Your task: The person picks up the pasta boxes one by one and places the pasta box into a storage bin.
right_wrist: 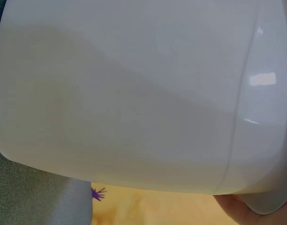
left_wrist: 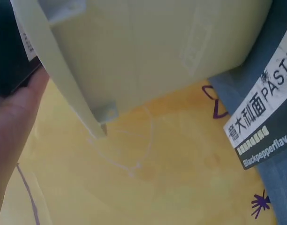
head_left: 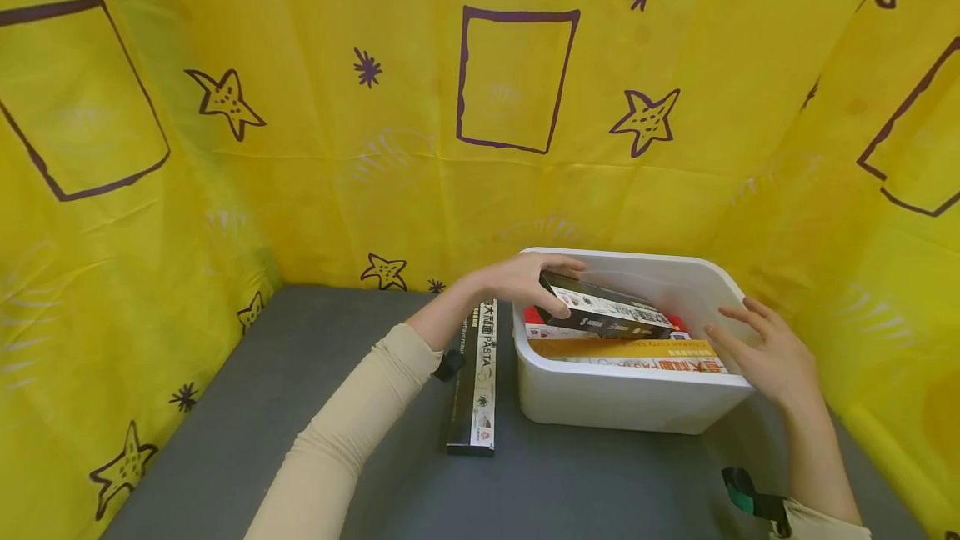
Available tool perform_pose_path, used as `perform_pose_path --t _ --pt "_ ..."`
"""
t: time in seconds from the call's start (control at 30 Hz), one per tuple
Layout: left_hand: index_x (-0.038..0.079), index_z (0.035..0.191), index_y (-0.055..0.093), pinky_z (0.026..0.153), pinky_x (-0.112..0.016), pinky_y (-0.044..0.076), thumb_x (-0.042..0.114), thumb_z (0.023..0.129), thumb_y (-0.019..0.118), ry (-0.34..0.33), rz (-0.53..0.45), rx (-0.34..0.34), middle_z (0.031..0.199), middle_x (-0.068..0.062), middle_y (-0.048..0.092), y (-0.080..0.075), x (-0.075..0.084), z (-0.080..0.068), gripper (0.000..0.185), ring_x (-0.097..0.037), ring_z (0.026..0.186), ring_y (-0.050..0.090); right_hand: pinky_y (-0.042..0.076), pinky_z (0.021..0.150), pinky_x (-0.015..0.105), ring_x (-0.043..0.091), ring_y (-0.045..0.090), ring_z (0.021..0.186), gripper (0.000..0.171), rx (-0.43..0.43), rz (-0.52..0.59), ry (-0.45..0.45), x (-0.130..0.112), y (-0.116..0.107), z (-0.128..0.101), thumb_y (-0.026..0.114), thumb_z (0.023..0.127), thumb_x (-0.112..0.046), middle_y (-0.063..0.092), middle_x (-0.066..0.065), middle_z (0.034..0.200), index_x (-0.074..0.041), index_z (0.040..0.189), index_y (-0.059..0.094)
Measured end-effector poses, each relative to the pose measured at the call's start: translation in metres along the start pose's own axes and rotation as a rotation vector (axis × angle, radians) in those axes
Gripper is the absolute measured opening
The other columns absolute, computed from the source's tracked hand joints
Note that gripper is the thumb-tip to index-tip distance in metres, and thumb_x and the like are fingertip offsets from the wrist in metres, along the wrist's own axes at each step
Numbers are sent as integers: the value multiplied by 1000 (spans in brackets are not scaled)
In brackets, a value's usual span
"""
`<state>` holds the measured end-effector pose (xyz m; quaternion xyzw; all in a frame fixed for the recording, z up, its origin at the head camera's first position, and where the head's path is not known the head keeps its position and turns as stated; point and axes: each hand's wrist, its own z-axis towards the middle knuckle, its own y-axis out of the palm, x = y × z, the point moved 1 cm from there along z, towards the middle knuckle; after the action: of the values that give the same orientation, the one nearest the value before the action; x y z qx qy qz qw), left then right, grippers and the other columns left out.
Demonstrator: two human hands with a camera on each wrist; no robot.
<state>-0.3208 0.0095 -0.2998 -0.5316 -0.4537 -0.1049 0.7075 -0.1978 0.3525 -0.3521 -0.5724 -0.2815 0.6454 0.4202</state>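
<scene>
Head view: left hand [head_left: 525, 277] grips a black box [head_left: 603, 312] tilted inside the white bin [head_left: 630, 402] — boxes underneath half hidden. Right hand [head_left: 765, 348], fingers relaxed, touches the bin's 3 o'clock rim. Pasta box [head_left: 476, 377] lies at 9 o'clock — wrist views mostly bin wall.

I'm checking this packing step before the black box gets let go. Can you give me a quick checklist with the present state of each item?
1. Left hand has a grip on the black box: ok.
2. Black box is over the white bin, above the packs already inside: ok.
3. Right hand steadies the bin's right rim, fingers open: ok.
4. Room for the box to lie flat in the bin: cannot tell.
5. Pasta box lies on the grey table, outside the bin: ok.
</scene>
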Motion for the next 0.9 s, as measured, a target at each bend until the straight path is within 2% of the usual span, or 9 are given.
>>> perform_pose_path --t 0.1,0.17,0.3,0.37,0.5,0.6,0.73,0.9 --pt "15 150 40 108 -32 33 22 82 77 32 16 -12 146 -3 48 -3 -5 5 77 -11 136 38 20 91 76 61 27 127 65 0 11 -6 -1 2 -1 49 97 -51 24 29 153 0 139 50" --pt "15 151 38 109 -31 32 23 83 77 41 67 12 149 0 44 -4 -8 7 79 -10 138 36 20 91 76 61 27 128 65 0 17 -9 -1 4 -1 49 97 -50 24 28 153 -1 139 50" --pt "18 152 36 111 -35 31 26 86 75 57 155 108 154 3 37 -4 -10 3 76 -13 140 32 20 91 75 62 27 128 63 10 29 -14 0 6 -1 51 97 -49 25 27 153 -2 138 51" --pt "19 151 37 112 -38 30 27 88 73 76 159 168 154 2 36 -4 -10 0 73 -15 141 31 20 92 75 62 27 128 63 14 35 -14 1 6 -1 51 97 -49 25 27 154 -1 138 51" --pt "21 151 37 112 -42 29 29 89 73 98 82 263 156 -1 34 -6 -10 -10 72 -16 142 29 19 93 75 61 25 129 64 16 36 -13 2 5 1 52 96 -49 24 27 154 -1 138 51" --pt "21 153 34 114 -39 26 30 88 73 96 7 286 157 1 31 -8 -12 -18 76 -14 142 28 19 93 75 61 25 129 64 16 29 -12 4 4 2 52 97 -49 24 27 154 -1 139 51" --pt "17 154 30 115 -33 23 23 87 75 96 -127 311 158 1 29 -8 -18 -29 82 -13 142 28 19 92 75 61 25 129 63 18 21 -14 5 3 2 52 97 -48 24 28 154 -1 139 51" --pt "21 156 23 114 -41 26 19 85 76 58 -269 374 159 -1 26 -6 -29 -46 89 -20 144 27 19 93 75 61 24 130 64 19 23 -14 5 3 2 52 97 -48 24 28 153 0 139 50"
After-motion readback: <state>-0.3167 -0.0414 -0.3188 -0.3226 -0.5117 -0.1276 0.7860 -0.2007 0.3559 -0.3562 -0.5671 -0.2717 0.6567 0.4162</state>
